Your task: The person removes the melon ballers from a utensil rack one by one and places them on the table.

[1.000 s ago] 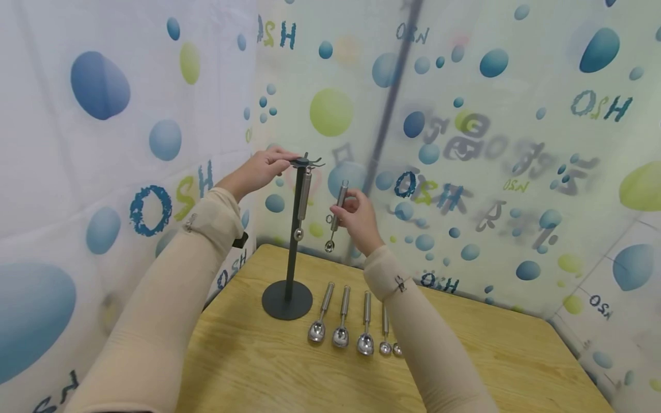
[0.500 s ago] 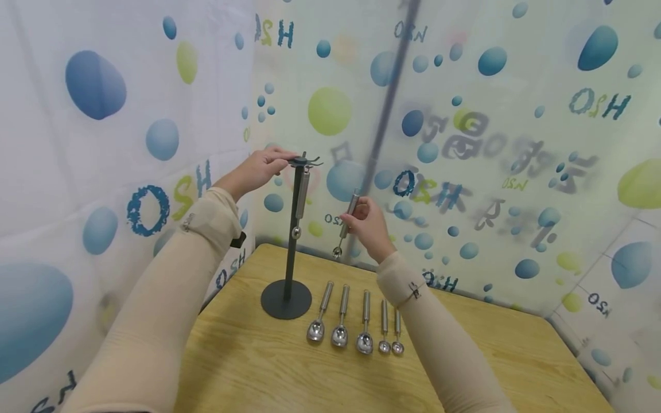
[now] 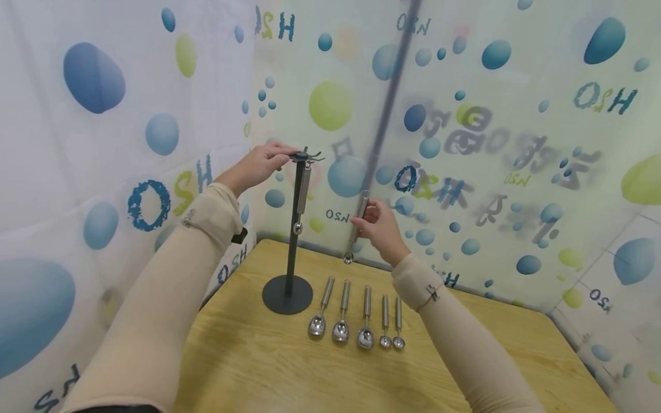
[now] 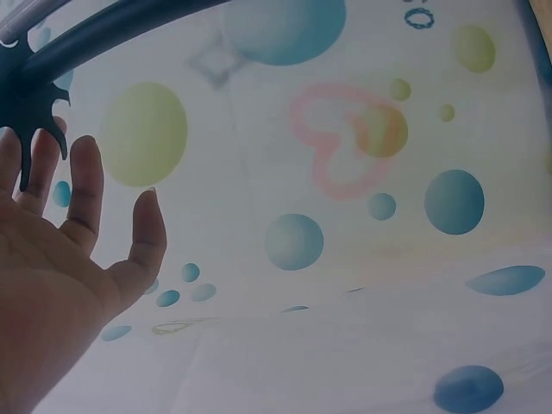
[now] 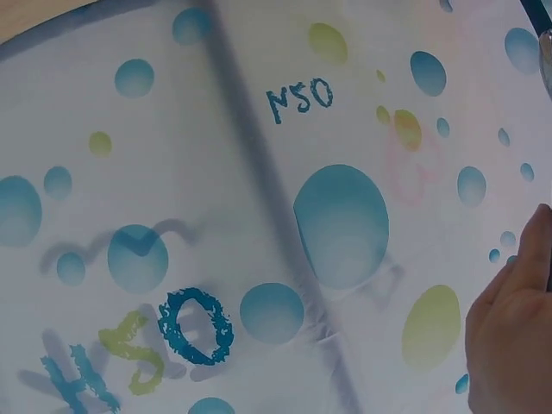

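Note:
In the head view, a black stand (image 3: 292,252) with a round base and hooks at its top rises from the table. My left hand (image 3: 260,165) touches the hooked top with extended fingers; the left wrist view shows those fingers beside the black hooks (image 4: 34,112). One metal melon baller (image 3: 304,192) hangs from a hook. To the right of the stand, my right hand (image 3: 382,229) pinches the handle of another melon baller (image 3: 363,207) between thumb and fingers, its small bowl pointing down, above the table. The right wrist view catches only part of that hand (image 5: 513,336).
On the wooden table (image 3: 268,361), three large-bowled scoops (image 3: 341,331) and two smaller ones (image 3: 385,341) lie in a row right of the stand's base, handles pointing away. Patterned curtains (image 3: 330,106) close off the back and left side.
My right hand has moved right and slightly down with the melon baller, away from the stand. The left hand stays at the stand's top. The head view has shifted slightly.

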Motion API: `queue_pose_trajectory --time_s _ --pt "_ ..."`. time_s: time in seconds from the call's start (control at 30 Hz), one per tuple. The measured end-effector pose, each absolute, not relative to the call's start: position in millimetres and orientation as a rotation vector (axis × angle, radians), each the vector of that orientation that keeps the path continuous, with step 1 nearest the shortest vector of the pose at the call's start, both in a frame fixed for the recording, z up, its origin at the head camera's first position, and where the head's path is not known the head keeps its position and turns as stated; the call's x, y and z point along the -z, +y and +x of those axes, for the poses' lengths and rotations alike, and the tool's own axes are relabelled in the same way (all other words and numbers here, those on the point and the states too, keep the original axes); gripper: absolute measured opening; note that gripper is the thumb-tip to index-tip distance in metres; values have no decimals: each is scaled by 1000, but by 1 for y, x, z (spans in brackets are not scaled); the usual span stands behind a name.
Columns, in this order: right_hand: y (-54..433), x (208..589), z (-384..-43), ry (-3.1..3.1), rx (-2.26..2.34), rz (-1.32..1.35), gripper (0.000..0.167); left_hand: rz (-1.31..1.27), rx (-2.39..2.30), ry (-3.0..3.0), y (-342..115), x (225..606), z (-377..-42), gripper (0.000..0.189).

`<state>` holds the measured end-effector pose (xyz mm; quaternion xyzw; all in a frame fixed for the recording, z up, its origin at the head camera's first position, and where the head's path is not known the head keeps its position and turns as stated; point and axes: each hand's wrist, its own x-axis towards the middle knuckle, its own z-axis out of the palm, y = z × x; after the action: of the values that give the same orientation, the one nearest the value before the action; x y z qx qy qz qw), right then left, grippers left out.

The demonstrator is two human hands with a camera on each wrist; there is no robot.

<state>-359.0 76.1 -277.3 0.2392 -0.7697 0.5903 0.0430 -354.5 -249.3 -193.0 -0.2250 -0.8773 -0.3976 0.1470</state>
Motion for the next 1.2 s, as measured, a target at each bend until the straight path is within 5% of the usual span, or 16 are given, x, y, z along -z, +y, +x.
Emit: queue_pose_trajectory --time_s 1.2 --pt "129 290 -347 -2367 -1737 714 34 -628 1172 -2526 -248 192 -353 46"
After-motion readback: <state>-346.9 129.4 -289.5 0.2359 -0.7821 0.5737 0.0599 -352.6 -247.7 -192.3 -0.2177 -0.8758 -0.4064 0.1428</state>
